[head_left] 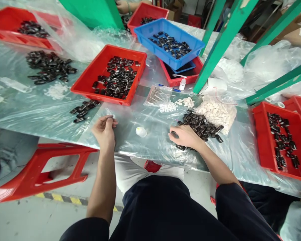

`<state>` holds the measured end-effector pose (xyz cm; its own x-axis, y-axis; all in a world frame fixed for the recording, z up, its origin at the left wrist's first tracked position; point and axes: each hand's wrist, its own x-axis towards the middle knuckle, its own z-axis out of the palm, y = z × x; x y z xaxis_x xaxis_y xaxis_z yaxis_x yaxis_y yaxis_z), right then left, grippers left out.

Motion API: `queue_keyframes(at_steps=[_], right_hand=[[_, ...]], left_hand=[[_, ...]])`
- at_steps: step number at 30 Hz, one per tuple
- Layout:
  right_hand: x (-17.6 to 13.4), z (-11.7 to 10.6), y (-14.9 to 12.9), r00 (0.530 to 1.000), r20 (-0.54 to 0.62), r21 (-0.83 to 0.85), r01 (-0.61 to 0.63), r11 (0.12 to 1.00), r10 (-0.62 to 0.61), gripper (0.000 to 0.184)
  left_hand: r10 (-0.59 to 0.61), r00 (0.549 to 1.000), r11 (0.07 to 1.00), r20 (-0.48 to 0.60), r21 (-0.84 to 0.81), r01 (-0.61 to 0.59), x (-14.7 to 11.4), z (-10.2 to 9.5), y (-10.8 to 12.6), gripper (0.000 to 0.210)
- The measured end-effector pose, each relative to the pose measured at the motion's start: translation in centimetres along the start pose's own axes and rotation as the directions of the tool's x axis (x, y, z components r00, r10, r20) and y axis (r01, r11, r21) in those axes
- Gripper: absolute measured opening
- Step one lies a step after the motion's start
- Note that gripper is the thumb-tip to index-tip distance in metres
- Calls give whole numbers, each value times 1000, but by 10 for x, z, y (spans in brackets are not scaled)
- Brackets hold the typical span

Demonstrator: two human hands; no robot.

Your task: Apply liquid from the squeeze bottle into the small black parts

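Observation:
My right hand (185,136) curls round a small black part (175,134) at the left edge of a pile of similar black parts (203,125). To the left, my left hand (104,130) rests over the table with thumb and fingers pressed together. Something whitish shows at its fingertips, too small to name. Between the two hands lies a small round white object (141,132) with a yellowish spot. A short row of black parts (83,109) sits just beyond my left hand. Small white pieces (168,107) are heaped beyond the right hand.
A red tray (76,87) of black parts stands ahead, with a blue tray (202,45) behind it. A bag of whitish pieces (215,112), a bag of thin sticks (157,95) and a small bottle (182,84) lie ahead. Green posts (220,47) rise at right, near another red tray (259,134).

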<state>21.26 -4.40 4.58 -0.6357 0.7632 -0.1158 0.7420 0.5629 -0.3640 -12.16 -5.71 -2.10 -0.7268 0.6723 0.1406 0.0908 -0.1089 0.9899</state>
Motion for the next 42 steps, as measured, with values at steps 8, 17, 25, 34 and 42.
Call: queue_keyframes(at_steps=[8, 17, 25, 34, 42], right_hand=[[6, 13, 1, 1000, -3, -86, -18, 996, 18, 50], [7, 9, 4, 992, -76, 93, -95, 991, 102, 29], [4, 1, 8, 994, -103, 664, 53, 745, 22, 11], [3, 3, 12, 998, -63, 721, 35, 692, 15, 8], [5, 9, 15, 989, -148, 754, 100, 649, 20, 7]], left_hand=[[-3, 998, 999, 64, 52, -1, -1, -3, -1, 18], [-6, 997, 998, 77, 63, 1, -1, -3, -2, 20], [59, 993, 984, 106, 160, -75, -12, -6, 4, 24], [133, 805, 876, 579, 312, -369, -76, -21, 31, 51], [28, 855, 942, 518, 272, -196, -74, -5, 19, 44]])
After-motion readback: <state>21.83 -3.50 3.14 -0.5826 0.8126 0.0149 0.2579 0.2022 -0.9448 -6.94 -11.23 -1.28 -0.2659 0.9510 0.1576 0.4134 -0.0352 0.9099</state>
